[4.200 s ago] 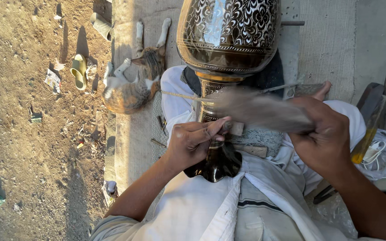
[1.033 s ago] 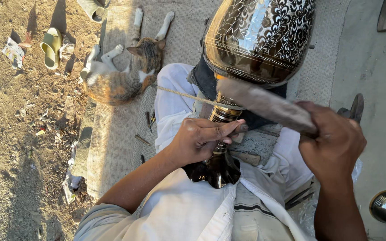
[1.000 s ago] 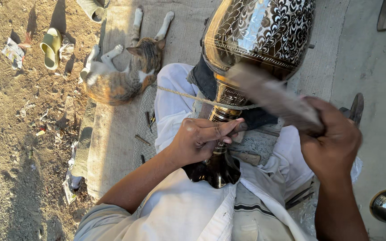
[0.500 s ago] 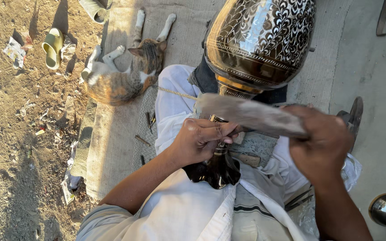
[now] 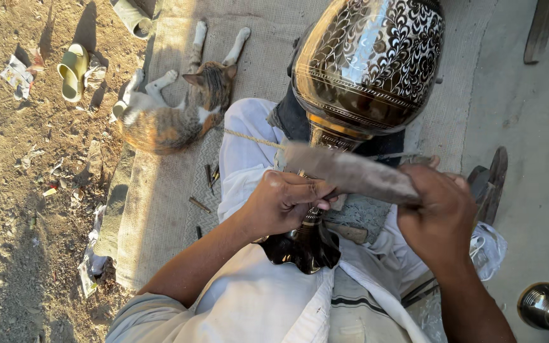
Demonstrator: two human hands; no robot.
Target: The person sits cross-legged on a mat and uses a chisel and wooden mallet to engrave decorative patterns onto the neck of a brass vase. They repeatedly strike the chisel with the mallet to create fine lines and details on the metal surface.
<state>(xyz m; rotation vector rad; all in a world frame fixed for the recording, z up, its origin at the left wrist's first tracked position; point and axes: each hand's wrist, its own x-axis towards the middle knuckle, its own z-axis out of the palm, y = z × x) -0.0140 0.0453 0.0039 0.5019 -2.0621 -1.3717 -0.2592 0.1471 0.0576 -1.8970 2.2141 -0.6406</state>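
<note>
A large engraved brass vase (image 5: 370, 63) lies across my lap, its dark flared foot (image 5: 303, 244) toward me. My left hand (image 5: 284, 203) is closed around a small chisel held against the vase's narrow neck; the chisel is mostly hidden by my fingers. My right hand (image 5: 440, 213) grips a grey mallet (image 5: 351, 171), blurred by motion, whose head is just above my left fingers. A thin cord (image 5: 252, 138) runs from the left to the neck.
A cat (image 5: 173, 114) lies on the burlap mat (image 5: 160, 203) to the left of my knee. A green sandal (image 5: 71, 70) and litter lie on the dirt beyond. A round metal piece (image 5: 544, 305) sits at the lower right on concrete.
The mallet has swung from a raised, tilted position down to the chisel at the vase's neck. My left hand has stayed in place.
</note>
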